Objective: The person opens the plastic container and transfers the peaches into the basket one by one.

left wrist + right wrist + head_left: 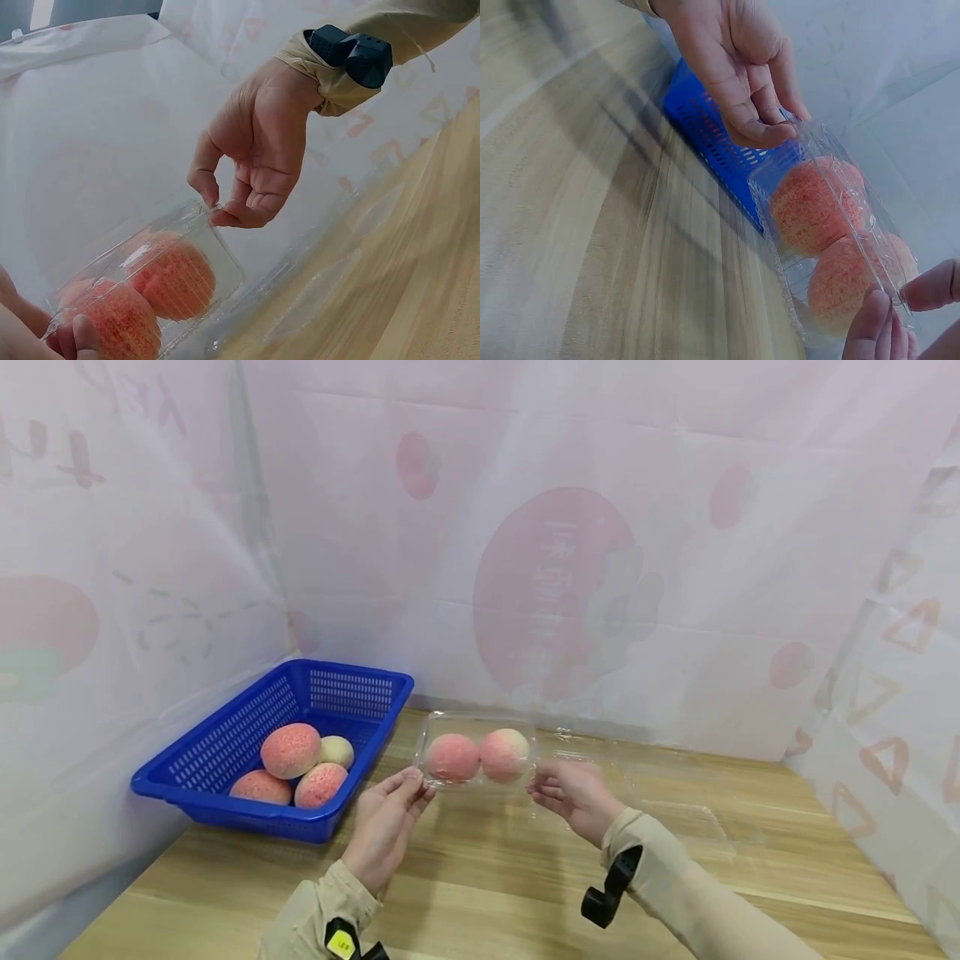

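A clear plastic clamshell box (480, 720) holds two pink-and-cream peaches (453, 757), side by side, and is raised above the table in the head view. My left hand (386, 827) pinches its near left corner between thumb and fingers. At the near right corner, my right hand (576, 797) pinches the rim. In the left wrist view the box's lid (154, 232) lies over the peaches (176, 277). The right wrist view shows both hands at the edge of the box, with the peaches (817, 206) seen through the plastic.
A blue plastic basket (352, 693) with several more peaches (291, 752) stands at the left of the wooden table (480, 893). More clear plastic boxes (678, 822) lie on the right side. Printed white sheets (360, 568) enclose the back and sides.
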{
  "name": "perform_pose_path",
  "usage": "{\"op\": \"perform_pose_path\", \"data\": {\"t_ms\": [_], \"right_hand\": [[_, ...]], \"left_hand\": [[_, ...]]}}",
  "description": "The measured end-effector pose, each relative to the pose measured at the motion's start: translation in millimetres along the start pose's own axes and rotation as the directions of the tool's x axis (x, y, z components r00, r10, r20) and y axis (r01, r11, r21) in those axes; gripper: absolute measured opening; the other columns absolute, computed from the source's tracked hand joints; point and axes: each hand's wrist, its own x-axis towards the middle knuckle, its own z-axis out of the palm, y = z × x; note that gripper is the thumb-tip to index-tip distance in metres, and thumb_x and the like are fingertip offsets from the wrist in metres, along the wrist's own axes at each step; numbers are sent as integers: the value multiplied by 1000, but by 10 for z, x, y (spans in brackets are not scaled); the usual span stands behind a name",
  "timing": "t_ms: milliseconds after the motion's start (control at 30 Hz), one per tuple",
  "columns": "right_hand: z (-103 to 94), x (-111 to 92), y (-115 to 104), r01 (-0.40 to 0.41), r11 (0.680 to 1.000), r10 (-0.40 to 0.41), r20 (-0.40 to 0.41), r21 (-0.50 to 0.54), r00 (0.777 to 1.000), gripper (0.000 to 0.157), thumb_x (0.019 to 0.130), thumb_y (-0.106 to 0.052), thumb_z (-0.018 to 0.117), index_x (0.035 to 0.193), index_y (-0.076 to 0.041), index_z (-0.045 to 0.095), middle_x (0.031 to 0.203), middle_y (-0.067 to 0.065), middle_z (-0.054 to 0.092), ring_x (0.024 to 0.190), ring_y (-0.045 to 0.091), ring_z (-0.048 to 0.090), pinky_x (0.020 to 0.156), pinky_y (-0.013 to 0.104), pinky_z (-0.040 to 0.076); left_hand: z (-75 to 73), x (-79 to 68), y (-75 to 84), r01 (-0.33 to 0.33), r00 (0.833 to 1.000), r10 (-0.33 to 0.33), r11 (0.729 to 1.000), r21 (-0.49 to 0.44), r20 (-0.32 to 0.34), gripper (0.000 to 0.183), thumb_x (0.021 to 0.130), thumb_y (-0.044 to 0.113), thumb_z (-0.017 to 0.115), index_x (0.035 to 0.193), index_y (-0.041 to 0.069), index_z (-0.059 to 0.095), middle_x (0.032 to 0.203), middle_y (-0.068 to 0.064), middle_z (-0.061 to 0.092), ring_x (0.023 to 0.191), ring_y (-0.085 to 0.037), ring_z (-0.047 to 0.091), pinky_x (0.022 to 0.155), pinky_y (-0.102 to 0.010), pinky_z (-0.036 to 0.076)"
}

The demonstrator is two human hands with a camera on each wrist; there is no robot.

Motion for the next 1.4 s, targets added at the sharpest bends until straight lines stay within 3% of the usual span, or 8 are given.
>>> {"op": "perform_pose_path", "data": {"t_ms": [133,300,500,667,833,1100,1267,1400], "right_hand": [[-102,-92,-26,-5,1000,6,49,-9,999,18,80,12,54,98,9,55,91,18,58,78,22,61,74,29,55],[-229,-227,-53,-3,998,10,108,-66,994,16,80,10,54,95,11,56,89,17,58,77,22,59,74,29,54],[-354,-408,-68,-20,993,41,187,-112,982,11,75,8,54,85,7,56,87,15,57,76,21,58,73,28,52],[-440,-541,-31,-32,993,58,236,-112,970,8,74,7,54,81,4,56,89,14,55,77,21,57,74,27,51],[-584,-623,64,-45,993,74,293,-105,953,7,75,5,53,78,0,56,85,10,54,75,18,56,72,25,51],[-802,-718,258,-83,992,112,363,-94,925,11,78,3,52,72,-6,56,78,6,52,74,16,53,73,25,49],[-912,-771,388,-106,993,117,371,-51,921,8,77,3,51,77,-5,53,81,5,50,75,16,51,72,23,47],[-1006,-794,494,-125,991,131,410,-43,903,12,75,5,51,81,-5,52,83,6,51,74,13,52,70,20,48]], "left_hand": [[41,-43,52,41,999,-42,999,14,28,15,99,-5,51,111,-14,51,97,-11,53,89,-17,58,88,-29,52],[65,-114,161,86,989,-98,990,110,106,12,99,-4,51,107,-12,53,98,-13,56,91,-21,60,89,-31,52],[63,-210,264,134,966,-175,968,212,191,13,98,0,55,106,-11,56,99,-14,57,92,-20,59,89,-32,52],[38,-291,270,177,942,-233,957,230,240,16,99,2,54,109,-11,54,100,-13,56,93,-19,61,90,-32,52],[2,-368,237,208,907,-275,951,229,318,16,98,3,56,107,-10,54,97,-12,58,91,-20,62,90,-33,52],[-71,-428,101,269,821,-367,924,272,437,11,94,4,55,88,-3,61,89,-11,61,85,-19,63,87,-34,54],[-89,-445,-21,290,786,-403,910,295,470,12,89,2,55,80,1,64,84,-9,62,80,-17,63,83,-32,55],[-111,-461,-96,294,756,-423,901,319,499,13,88,3,56,78,3,65,82,-8,63,78,-18,63,80,-32,56]]}}
